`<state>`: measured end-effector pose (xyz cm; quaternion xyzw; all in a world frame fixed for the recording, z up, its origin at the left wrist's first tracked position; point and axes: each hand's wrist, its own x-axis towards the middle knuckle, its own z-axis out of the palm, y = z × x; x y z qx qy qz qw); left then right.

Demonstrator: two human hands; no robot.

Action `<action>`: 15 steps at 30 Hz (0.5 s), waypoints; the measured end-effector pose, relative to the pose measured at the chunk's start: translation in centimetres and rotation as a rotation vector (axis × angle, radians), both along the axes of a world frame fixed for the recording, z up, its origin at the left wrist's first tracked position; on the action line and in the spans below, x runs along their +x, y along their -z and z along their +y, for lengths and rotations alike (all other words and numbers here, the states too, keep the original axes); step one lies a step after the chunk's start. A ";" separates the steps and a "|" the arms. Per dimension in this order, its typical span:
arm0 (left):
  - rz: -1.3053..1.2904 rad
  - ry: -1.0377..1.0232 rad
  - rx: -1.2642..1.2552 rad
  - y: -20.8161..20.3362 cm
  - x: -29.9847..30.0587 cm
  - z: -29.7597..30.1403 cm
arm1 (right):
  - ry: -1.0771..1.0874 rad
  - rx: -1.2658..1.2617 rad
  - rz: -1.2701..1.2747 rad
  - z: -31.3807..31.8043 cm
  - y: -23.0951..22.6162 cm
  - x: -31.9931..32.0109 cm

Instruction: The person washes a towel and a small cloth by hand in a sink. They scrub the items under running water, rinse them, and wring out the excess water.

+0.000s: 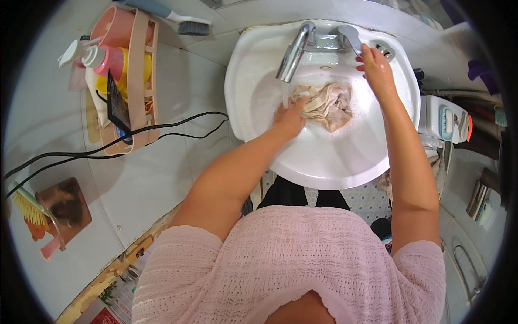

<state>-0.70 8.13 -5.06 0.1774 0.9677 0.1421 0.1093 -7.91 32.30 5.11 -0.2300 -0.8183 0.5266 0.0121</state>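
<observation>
A wet, crumpled beige cloth (332, 105) lies in the basin of the white sink (324, 167), with some suds about it. Water runs from the chrome faucet (293, 56) in a thin stream at the cloth's left side. My left hand (291, 119) is in the basin under that stream, fingers stretched out and apart, touching the cloth's left edge. At the back right of the sink, my right hand (376, 70) has its fingertips on the faucet lever (350, 39), gripping its near end.
On the left wall hang a pink caddy (141, 81) with bottles and a brown holder (65, 208) with a brush. Black cables (178, 125) cross toward the sink's left edge. A scrub brush (193, 26) is at the upper left. A white soap holder (445, 119) stands right of the sink.
</observation>
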 end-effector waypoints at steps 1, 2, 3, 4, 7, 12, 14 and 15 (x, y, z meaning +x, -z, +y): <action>-0.122 0.014 -0.016 -0.5 -0.5 0.7 | -0.068 0.053 -0.040 -0.5 -0.7 -0.2; -0.244 0.028 -0.033 -0.8 -0.6 1.2 | -0.111 0.046 -0.046 -0.6 -0.5 -0.5; -0.292 0.048 0.034 -0.5 -0.2 1.2 | -0.157 0.035 -0.048 -0.5 -0.4 -1.0; -0.339 0.067 0.101 -0.1 0.4 0.9 | -0.209 0.070 -0.068 -0.2 -0.2 -1.0; -0.456 -0.159 0.486 -1.7 1.5 2.1 | -0.275 0.110 -0.133 0.5 1.5 -0.2; -0.456 -0.296 0.948 -13.3 0.2 4.1 | -0.286 -0.008 -0.106 0.9 2.9 5.2; -0.395 -0.213 1.097 -16.1 -0.3 4.2 | -0.414 0.021 -0.093 0.3 5.3 8.4; -0.462 -0.177 1.116 -18.7 -0.4 4.5 | -0.494 0.055 -0.070 -0.2 6.3 10.5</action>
